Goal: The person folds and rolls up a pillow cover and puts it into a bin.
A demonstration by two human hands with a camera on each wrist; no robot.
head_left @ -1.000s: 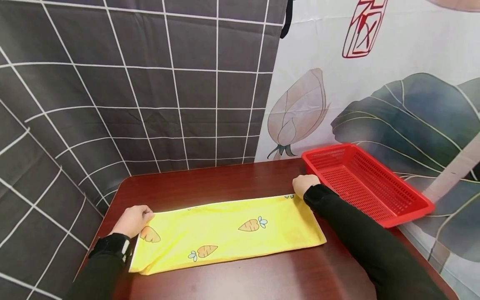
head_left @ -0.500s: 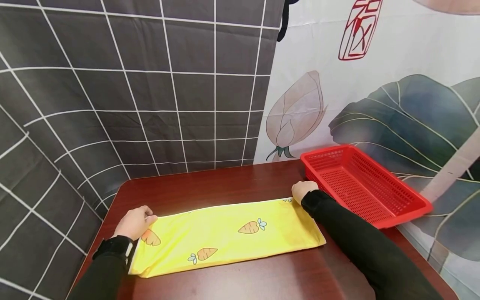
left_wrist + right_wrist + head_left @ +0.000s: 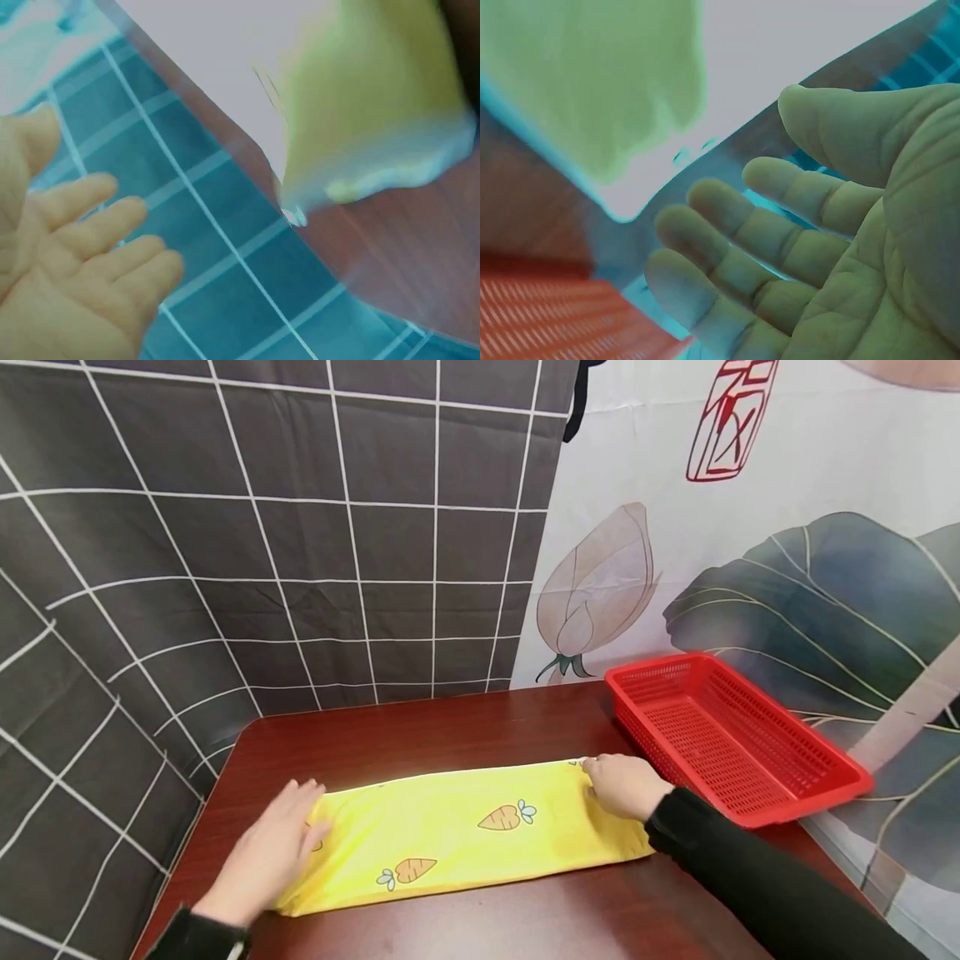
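A long folded yellow cloth [image 3: 465,843] with a carrot print lies flat across the table in the head view. Over its left end is my left hand [image 3: 272,852], blurred, its fingers extended. The left wrist view shows that palm bare and the cloth's end [image 3: 375,97] apart from the fingers. My right hand [image 3: 626,785] is over the cloth's upper right corner. Seen from the right wrist, its fingers [image 3: 712,247] are loosely bent around nothing, with the cloth's corner [image 3: 600,82] beyond them. Both hands hide parts of the cloth's ends.
A red perforated plastic basket [image 3: 712,743] stands at the table's right edge, close to my right forearm. The reddish-brown table [image 3: 420,743] backs onto a dark grid-patterned curtain [image 3: 390,543] and a white lotus-print hanging [image 3: 637,460].
Both hands have let go of the cloth's far corners. The left hand spread its fingers and moved slightly nearer to me; the right moved nearer and rightward. The cloth stays almost where it was.
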